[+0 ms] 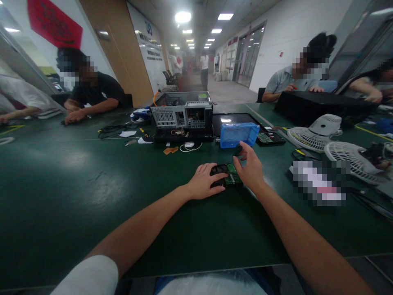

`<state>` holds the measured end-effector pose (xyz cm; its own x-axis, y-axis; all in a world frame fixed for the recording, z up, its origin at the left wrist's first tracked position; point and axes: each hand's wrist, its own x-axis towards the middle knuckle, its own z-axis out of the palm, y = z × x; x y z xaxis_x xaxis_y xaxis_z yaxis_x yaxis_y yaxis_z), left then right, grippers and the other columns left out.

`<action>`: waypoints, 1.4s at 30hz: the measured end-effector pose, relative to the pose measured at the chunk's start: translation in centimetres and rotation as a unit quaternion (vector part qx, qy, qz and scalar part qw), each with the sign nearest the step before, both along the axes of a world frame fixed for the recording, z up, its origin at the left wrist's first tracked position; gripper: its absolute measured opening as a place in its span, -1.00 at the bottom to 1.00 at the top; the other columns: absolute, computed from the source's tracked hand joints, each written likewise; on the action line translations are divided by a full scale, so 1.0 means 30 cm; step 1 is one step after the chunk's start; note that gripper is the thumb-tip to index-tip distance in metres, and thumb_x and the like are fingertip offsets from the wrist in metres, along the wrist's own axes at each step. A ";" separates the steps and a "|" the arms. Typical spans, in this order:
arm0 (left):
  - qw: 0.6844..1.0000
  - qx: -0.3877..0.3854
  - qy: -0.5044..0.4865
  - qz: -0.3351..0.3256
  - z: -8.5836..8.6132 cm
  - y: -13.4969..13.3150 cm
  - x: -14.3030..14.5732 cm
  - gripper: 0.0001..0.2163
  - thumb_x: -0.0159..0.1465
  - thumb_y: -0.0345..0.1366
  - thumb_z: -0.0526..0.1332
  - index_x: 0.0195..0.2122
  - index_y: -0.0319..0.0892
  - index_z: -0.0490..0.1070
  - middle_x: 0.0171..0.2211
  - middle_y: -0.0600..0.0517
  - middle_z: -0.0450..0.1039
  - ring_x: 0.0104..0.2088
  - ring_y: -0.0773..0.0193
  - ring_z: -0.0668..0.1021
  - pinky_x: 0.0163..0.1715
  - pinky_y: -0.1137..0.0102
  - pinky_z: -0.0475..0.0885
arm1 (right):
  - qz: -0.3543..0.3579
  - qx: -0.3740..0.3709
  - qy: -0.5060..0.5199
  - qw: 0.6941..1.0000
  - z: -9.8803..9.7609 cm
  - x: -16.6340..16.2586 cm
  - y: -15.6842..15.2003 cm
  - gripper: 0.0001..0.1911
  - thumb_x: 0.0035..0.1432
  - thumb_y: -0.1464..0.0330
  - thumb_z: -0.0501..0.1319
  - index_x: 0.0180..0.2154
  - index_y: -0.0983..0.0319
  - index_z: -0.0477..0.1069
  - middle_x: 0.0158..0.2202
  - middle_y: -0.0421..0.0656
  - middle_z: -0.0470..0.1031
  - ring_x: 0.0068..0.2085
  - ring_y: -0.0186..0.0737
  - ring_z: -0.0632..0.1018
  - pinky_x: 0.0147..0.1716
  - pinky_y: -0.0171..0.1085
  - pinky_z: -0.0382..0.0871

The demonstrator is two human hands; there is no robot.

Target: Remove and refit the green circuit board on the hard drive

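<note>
Left hand (202,182) lay spread over circuit-board unit (233,177) on green table (76,205); right hand (251,169), at unit's two o'clock, pinched dark tool (237,150). Blue tray (238,136) stood toward one o'clock.

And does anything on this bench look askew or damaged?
Nothing looks clearly damaged, but gear sits opened: the circuit board by the left hand is bare, and the computer case shows its insides. Paper scraps lie loose beside it, looking untidy.
</note>
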<state>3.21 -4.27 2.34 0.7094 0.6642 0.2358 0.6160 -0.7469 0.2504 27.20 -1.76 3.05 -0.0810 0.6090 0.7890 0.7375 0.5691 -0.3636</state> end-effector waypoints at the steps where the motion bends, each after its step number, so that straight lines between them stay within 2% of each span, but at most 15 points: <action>1: 1.000 0.000 0.000 0.000 -0.001 0.000 0.000 -0.47 0.35 0.13 0.15 0.32 0.20 0.25 0.35 -0.10 0.00 0.30 -0.19 0.19 0.25 -0.14 0.15 | -0.003 0.000 0.001 1.000 -0.001 0.000 0.001 -0.34 0.27 0.31 0.22 0.34 0.13 0.10 -0.01 0.00 0.48 -0.10 -0.02 0.57 -0.06 0.07 0.55; 8: 1.000 -0.003 0.002 0.003 0.006 -0.003 0.000 -0.47 0.35 0.12 0.16 0.31 0.19 0.27 0.35 -0.09 0.00 0.30 -0.19 0.18 0.26 -0.14 0.14 | -0.013 0.003 0.021 1.000 -0.001 -0.004 -0.004 -0.37 0.30 0.27 0.20 0.34 0.14 0.12 0.10 0.04 0.47 -0.04 0.01 0.59 -0.05 0.07 0.56; 14: 1.000 -0.004 0.000 -0.002 0.009 -0.004 -0.001 -0.48 0.36 0.12 0.14 0.32 0.18 0.26 0.35 -0.10 0.00 0.29 -0.19 0.19 0.25 -0.13 0.14 | -0.041 0.043 0.038 0.998 0.004 0.000 -0.007 -0.50 0.31 0.26 0.21 0.24 0.18 0.26 0.05 0.03 0.50 -0.16 -0.08 0.61 -0.06 0.02 0.56; 20: 1.000 0.006 -0.005 0.001 -0.007 0.003 0.003 -0.47 0.35 0.12 0.16 0.31 0.18 0.28 0.33 -0.11 0.02 0.28 -0.19 0.20 0.24 -0.12 0.16 | -0.048 0.024 0.066 0.996 0.003 -0.001 -0.004 -0.45 0.29 0.19 0.25 0.24 0.17 0.22 0.02 -0.01 0.52 -0.18 -0.10 0.62 -0.11 -0.04 0.57; 28: 1.000 -0.001 0.004 -0.003 0.002 0.002 0.000 -0.48 0.36 0.13 0.13 0.32 0.19 0.25 0.35 -0.11 -0.01 0.29 -0.19 0.19 0.24 -0.14 0.14 | -0.073 0.033 0.074 0.994 0.003 0.005 -0.003 -0.48 0.26 0.15 0.28 0.18 0.17 0.29 -0.06 -0.04 0.57 -0.21 -0.11 0.64 -0.15 -0.08 0.58; 39: 1.000 -0.001 -0.001 -0.001 -0.007 0.006 -0.001 -0.47 0.35 0.14 0.13 0.32 0.20 0.25 0.34 -0.11 -0.01 0.29 -0.21 0.19 0.25 -0.16 0.13 | -0.080 0.079 0.081 0.990 -0.004 0.020 0.013 -0.56 0.26 0.19 0.30 0.11 0.18 0.32 0.10 0.00 0.53 -0.24 -0.17 0.65 -0.20 -0.13 0.59; 42: 1.000 0.000 0.000 -0.004 -0.006 0.007 -0.001 -0.47 0.36 0.14 0.13 0.32 0.20 0.25 0.35 -0.11 -0.01 0.29 -0.21 0.19 0.24 -0.16 0.14 | -0.091 0.090 0.072 0.989 -0.001 0.023 0.015 -0.58 0.24 0.19 0.32 0.07 0.17 0.33 0.05 -0.03 0.55 -0.24 -0.17 0.64 -0.19 -0.12 0.58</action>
